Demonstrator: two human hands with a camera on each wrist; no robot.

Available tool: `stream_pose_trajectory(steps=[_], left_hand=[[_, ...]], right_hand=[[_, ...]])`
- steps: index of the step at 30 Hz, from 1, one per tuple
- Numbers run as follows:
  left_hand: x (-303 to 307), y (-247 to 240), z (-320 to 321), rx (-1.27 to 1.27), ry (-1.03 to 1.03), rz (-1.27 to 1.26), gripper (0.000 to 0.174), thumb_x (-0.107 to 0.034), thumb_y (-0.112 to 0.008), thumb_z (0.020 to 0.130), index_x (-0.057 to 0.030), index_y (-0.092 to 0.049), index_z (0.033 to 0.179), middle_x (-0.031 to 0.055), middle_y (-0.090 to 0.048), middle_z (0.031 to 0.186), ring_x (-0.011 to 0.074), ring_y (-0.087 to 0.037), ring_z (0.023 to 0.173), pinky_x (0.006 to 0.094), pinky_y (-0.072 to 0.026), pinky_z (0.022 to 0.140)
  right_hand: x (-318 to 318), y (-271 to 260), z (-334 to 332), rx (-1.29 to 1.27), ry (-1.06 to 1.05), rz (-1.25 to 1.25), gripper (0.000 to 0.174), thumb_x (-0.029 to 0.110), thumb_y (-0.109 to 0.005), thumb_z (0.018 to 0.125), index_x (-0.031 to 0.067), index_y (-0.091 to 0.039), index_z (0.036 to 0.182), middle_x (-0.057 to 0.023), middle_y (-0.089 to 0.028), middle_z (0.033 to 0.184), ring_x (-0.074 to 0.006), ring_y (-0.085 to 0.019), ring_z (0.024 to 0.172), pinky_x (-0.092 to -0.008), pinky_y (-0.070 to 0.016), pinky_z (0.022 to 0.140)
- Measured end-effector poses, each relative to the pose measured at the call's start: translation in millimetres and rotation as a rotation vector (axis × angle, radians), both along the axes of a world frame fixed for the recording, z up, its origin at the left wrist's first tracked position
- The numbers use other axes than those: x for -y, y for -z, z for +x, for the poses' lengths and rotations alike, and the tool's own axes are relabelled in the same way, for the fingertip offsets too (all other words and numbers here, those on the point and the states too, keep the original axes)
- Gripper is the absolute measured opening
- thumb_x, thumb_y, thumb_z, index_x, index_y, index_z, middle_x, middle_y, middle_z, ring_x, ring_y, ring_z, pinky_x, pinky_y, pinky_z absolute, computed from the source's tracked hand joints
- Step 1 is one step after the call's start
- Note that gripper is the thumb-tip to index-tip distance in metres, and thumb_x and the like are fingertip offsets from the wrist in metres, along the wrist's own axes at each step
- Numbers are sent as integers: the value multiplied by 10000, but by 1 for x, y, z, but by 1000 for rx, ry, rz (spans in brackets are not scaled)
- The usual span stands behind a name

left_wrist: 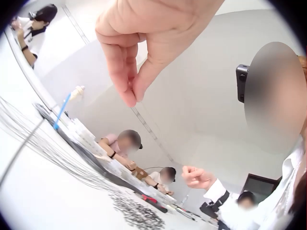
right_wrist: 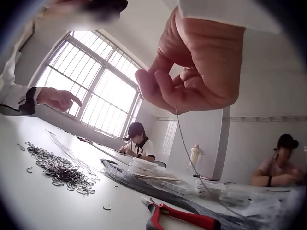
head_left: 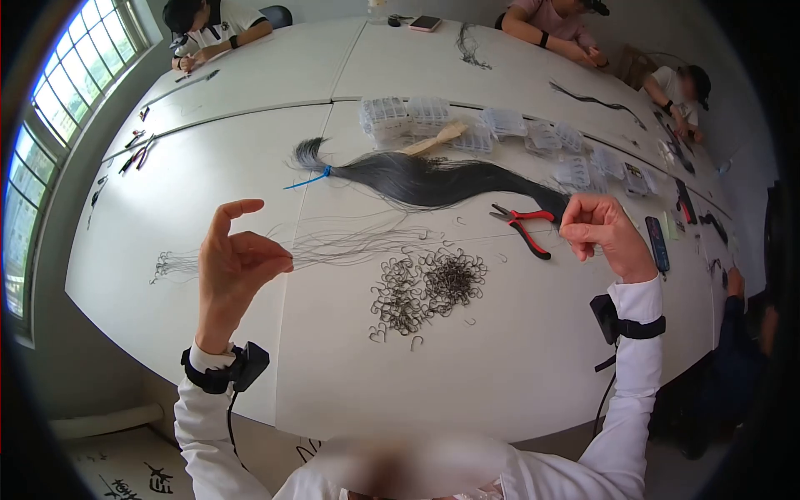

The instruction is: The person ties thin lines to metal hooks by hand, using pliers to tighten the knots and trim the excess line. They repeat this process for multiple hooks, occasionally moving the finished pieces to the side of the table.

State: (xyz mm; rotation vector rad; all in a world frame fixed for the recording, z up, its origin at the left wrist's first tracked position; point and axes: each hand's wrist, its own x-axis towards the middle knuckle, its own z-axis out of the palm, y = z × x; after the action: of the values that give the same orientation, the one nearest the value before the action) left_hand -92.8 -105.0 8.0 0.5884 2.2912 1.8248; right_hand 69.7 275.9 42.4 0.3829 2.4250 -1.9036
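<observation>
My left hand [head_left: 232,279] is raised over the left of the table, thumb and fingertips pinched together. A faint thin fishing line shows at those tips in the left wrist view. Off to the right, my right hand [head_left: 612,237] is raised too, its fingers curled in a pinch. From it a dark fishing line [right_wrist: 184,148] hangs in the right wrist view. Between and beyond the hands lie a pile of small fish hooks [head_left: 400,300] and a long bundle of dark line [head_left: 433,182], tied with a blue tie [head_left: 325,172].
Red-handled pliers [head_left: 533,237] lie by the right hand. Thin lines with hooks [head_left: 333,246] are spread at left. Clear plastic boxes [head_left: 387,117] stand behind the bundle; a phone [head_left: 657,243] lies at right. Other people sit round the table [head_left: 333,367].
</observation>
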Motion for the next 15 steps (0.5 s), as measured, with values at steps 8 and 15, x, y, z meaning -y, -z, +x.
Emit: stream_pose_trajectory(steps=[8,15], left_hand=[[137,31,-50,80,-154,-258,360,82,-678,702,-34,-557,1020,64,-676,729,150,-664,664,227,-491,587],[227,60,-101,-26,-281,-543,75,14,-686,703,-22,-640,750,55,-665,710,123,-638,663,240,-498,594]], right_hand=[[-7,-1,-27,13,2,168,68,73,-654,761,49,-603,723,46,-539,629,-18,-440,538,-178,-308,467],[52,-3,-84,-59,-308,576,84,47,-637,688,2,-579,647,-1,-516,522,-53,-458,517,-211,-358,500]])
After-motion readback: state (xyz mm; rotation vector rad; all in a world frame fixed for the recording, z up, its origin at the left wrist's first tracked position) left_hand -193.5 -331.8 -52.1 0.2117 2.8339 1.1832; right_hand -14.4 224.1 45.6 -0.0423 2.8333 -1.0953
